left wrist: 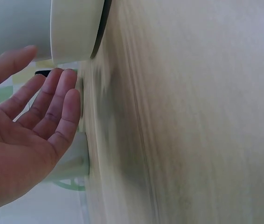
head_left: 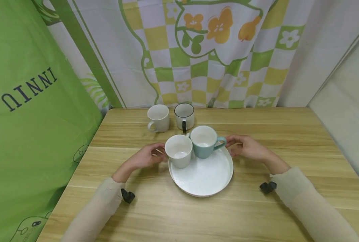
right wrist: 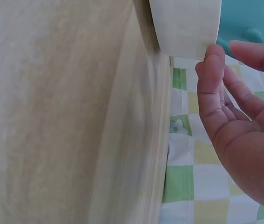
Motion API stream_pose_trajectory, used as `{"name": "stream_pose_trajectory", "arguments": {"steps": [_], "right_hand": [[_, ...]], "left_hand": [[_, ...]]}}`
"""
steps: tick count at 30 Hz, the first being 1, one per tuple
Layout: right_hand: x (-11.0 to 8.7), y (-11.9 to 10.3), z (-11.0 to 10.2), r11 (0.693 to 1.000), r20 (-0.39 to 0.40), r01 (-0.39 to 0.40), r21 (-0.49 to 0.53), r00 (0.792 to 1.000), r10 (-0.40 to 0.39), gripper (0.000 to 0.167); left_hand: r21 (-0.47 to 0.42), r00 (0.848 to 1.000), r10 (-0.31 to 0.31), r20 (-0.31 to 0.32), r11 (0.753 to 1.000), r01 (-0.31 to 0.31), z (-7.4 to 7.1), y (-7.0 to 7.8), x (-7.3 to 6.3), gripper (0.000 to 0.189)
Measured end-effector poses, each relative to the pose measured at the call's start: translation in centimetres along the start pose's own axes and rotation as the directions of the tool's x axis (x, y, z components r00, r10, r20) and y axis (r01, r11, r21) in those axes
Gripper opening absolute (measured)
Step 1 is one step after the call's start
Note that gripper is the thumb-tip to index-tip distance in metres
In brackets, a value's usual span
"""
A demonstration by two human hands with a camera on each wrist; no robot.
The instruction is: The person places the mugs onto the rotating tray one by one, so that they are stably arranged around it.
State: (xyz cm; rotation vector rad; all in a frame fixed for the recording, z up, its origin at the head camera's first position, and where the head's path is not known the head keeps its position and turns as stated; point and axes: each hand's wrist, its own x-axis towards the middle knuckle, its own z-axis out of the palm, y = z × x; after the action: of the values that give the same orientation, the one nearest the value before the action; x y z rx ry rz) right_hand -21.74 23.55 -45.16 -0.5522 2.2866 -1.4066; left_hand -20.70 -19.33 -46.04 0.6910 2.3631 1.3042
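1. Checkered curtain (head_left: 197, 72) at the back, its top cut off by the frame; wooden table (head_left: 197, 218) spreading below, near edge out of shot.
2. Centre stage, the white tray (head_left: 203, 179) sits on the table, its far rim partly blocked by two upright mugs standing in it.
3. White mug (head_left: 179, 153) on the left side, and a pale sliver peeks out behind it, hard to assign. Just beside it, the teal mug (head_left: 203, 149), handle pointing right, lower left masked by its neighbour.
4. Left hand (head_left: 147, 157) by the tray's left side: fingers loosely extended, thumb spread wide, grasp empty. Contact? Cannot tell.
5. Right hand (head_left: 249, 148) by the right rim and teal handle: fingers gently bent, thumb close to them, gap narrow. Touching or merely near, cannot tell.
6. Behind the tray, a pale cup (head_left: 159, 119) and a black-rimmed mug (head_left: 185, 117), base details too small to read.
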Motion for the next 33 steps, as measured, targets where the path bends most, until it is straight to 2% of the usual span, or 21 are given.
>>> {"name": "stream_pose_trajectory", "arguments": {"steps": [10,16,24,28,33], "right_hand": [[-0.1,0.2,-0.1,1.000,0.058,0.021,-0.020,0.998,-0.020,0.049],[-0.3,0.2,0.0,1.000,0.069,-0.001,-0.025,0.998,0.003,0.048],[-0.5,0.1,0.0,1.000,0.075,-0.017,-0.020,0.997,0.019,0.047],[-0.7,0.0,-0.2,0.998,0.072,-0.005,-0.063,0.997,0.010,0.048],[-0.8,0.2,-0.4,0.996,0.084,-0.026,-0.084,0.996,0.033,0.055]], "left_hand": [[-0.004,0.998,0.042,-0.045,0.999,-0.042,-1.0,-0.3,-0.2,0.042],[0.009,0.993,0.013,-0.116,1.000,-0.012,-2.0,-0.4,-0.3,0.041],[-0.031,0.979,-0.062,-0.196,0.998,0.057,-3.1,0.1,-0.6,0.040],[-0.067,0.974,-0.084,-0.209,0.995,0.072,-3.5,0.3,-0.6,0.041],[-0.119,0.967,-0.113,-0.229,0.989,0.087,-4.0,0.0,-0.7,0.040]]}}
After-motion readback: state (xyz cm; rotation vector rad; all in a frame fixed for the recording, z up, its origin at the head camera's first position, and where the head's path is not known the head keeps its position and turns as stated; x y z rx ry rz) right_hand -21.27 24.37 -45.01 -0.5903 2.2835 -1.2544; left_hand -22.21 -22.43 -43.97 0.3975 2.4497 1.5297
